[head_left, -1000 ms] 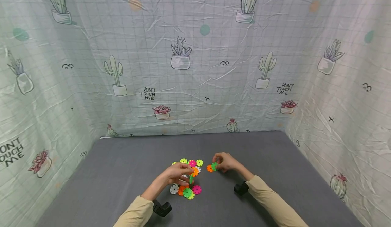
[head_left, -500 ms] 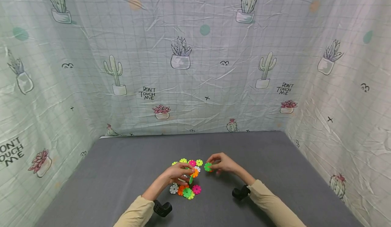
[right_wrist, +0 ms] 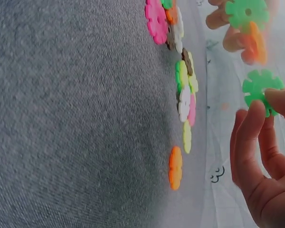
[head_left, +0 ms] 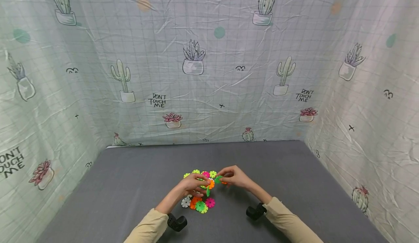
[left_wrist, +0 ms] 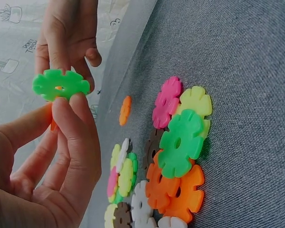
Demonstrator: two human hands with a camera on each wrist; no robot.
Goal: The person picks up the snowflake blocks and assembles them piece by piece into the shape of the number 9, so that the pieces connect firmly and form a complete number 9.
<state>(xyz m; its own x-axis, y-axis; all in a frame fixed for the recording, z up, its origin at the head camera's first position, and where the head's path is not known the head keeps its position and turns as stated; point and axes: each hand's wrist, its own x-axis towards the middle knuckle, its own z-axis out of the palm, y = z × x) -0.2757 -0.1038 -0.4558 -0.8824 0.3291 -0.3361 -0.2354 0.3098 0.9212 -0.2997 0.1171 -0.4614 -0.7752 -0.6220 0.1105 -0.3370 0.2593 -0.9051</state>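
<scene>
We see the left hand (head_left: 194, 184) pinching a joined orange disc (right_wrist: 258, 45) and green disc (right_wrist: 247, 12). Just beside them, above the gray table (head_left: 137, 174), we see the right hand (head_left: 237, 177) pinching a second green disc (right_wrist: 257, 85).

Setting: I read this as a makeshift recording booth. On my head feed, a wrinkled, pale curtain (head_left: 209, 86) stands along the back and both sides of a grey table (head_left: 147, 177). Curtain print: faint grid, potted cacti (head_left: 121, 79), succulents (head_left: 194, 56), "DON'T TOUCH ME" lettering (head_left: 159, 100). A black wrist unit (head_left: 177, 222) on each arm supports the reading. Type of building beyond the curtain: I cannot tell.
</scene>
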